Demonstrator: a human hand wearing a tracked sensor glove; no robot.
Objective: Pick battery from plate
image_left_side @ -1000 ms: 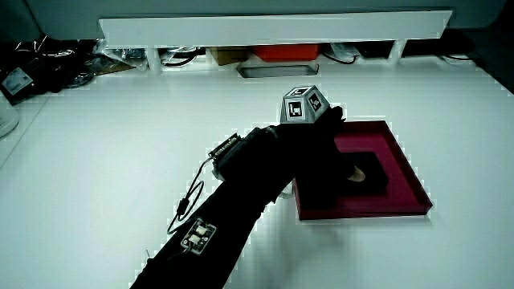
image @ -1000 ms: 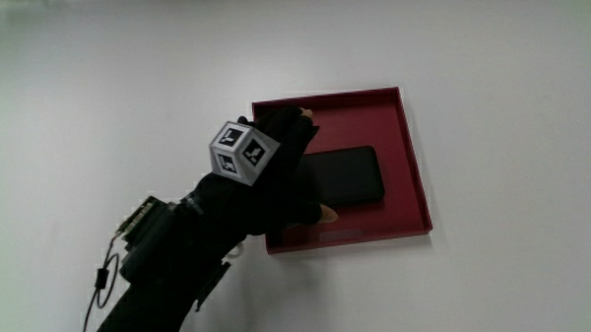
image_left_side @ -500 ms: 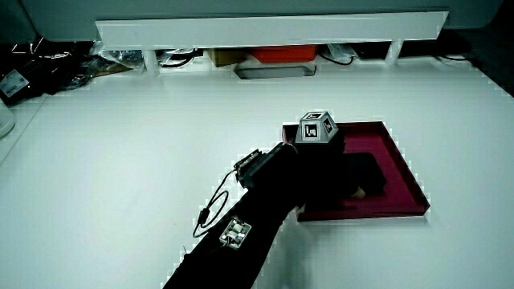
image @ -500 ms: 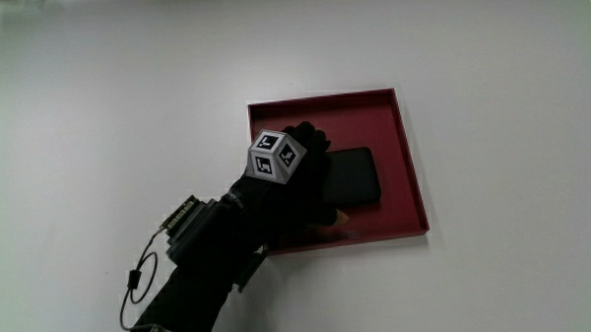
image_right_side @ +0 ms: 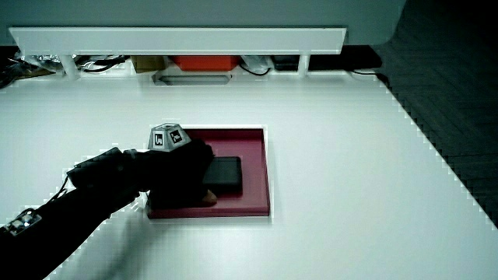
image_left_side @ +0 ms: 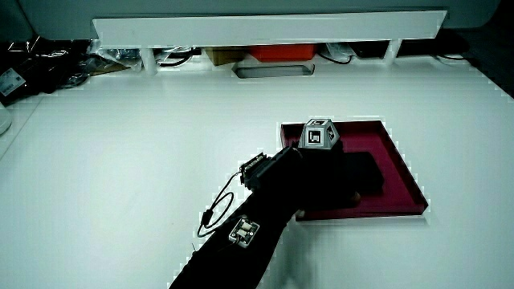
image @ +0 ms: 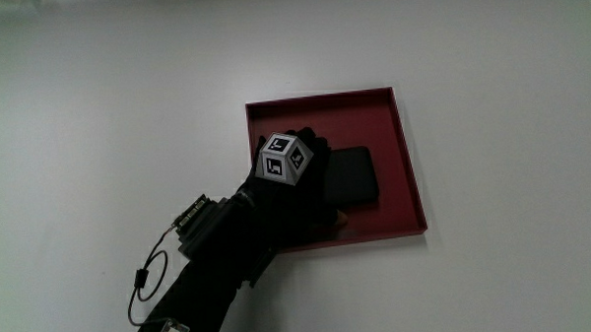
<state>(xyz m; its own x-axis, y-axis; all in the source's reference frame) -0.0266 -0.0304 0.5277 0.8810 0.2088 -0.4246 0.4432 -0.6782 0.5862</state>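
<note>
A flat black battery lies in a square dark-red plate with a low rim. The gloved hand rests over the end of the battery nearer the forearm, with the patterned cube on its back. Its fingers curl over the battery, and the thumb tip shows at the battery's edge nearer the person. Both side views show the same: the hand covers one end of the battery inside the plate. The battery's underside is hidden.
A low white partition runs along the table's far edge, with a red box and a grey flat item under it. Tangled cables lie at a table corner. White tabletop surrounds the plate.
The hand has slid farther onto the battery and its fingers have curled down around it. The forearm has come in over the plate's rim. The battery stays in the plate.
</note>
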